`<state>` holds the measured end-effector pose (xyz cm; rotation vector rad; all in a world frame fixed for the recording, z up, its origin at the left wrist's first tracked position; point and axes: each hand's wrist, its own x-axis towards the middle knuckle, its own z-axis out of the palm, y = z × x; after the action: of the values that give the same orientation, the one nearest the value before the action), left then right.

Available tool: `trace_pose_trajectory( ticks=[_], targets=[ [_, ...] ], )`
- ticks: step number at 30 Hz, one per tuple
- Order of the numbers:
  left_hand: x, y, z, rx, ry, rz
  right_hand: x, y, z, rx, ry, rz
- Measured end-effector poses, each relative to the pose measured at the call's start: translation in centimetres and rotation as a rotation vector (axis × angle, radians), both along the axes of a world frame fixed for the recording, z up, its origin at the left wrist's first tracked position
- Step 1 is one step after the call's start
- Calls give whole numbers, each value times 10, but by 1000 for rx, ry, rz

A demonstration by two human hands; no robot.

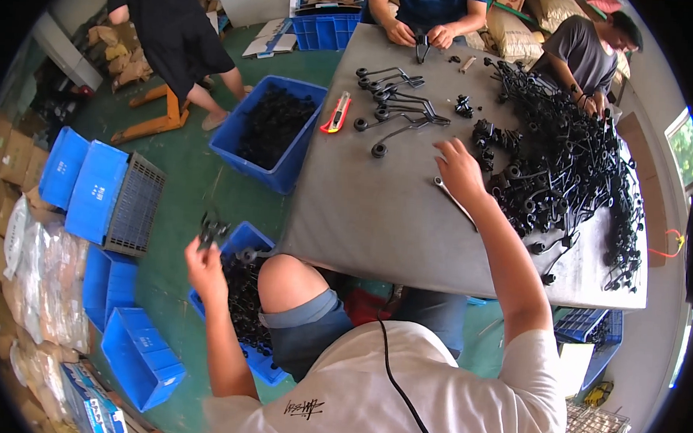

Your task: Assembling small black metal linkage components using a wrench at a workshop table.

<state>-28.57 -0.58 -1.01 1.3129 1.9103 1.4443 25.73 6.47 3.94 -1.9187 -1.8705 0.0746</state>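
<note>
Out over the floor on the left, my left hand (pixel 205 268) is closed on a small black part (pixel 213 228), blurred, above a blue crate of black parts. My right hand (pixel 460 171) hovers above the grey table (pixel 362 217), fingers apart and nothing visible in them. Several black rods with ring ends (pixel 411 110) lie side by side just beyond it. A long silver wrench (pixel 455 200) rests beneath my right forearm. To the right spreads a large heap of black rod parts (pixel 561 165).
A red utility knife (pixel 337 112) lies near the table's left edge. A blue bin of black parts (pixel 273 126) stands beside it on the floor. Across the table a person in blue (pixel 428 9) handles a black part; another sits at the heap. A third stands by an orange pallet jack (pixel 157 116).
</note>
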Motion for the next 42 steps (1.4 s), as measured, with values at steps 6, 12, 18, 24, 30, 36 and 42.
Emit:
trace_pose_trajectory(
  ticks=[6, 12, 18, 24, 30, 36, 42],
  targets=[
    [-109, -61, -137, -436, 266, -43, -15, 108, -62, -102, -210, 2],
    [-120, -100, -162, -554, 393, 117, -29, 89, -45, -204, -80, 168],
    [15, 15, -38, -58, 111, -70, -53, -40, -23, -254, 153, 123],
    [191, 38, 73, 196, 492, -771, -55, -75, -29, 95, 83, 87],
    [265, 45, 1, 104, 706, -826, 47, -101, -15, 85, -471, -407],
    [270, 39, 17, -150, 348, -821, 68, -89, -12, -198, -278, -283],
    [256, 40, 13, -121, 436, -717, 54, -49, -18, -235, -204, -134]
  ],
)
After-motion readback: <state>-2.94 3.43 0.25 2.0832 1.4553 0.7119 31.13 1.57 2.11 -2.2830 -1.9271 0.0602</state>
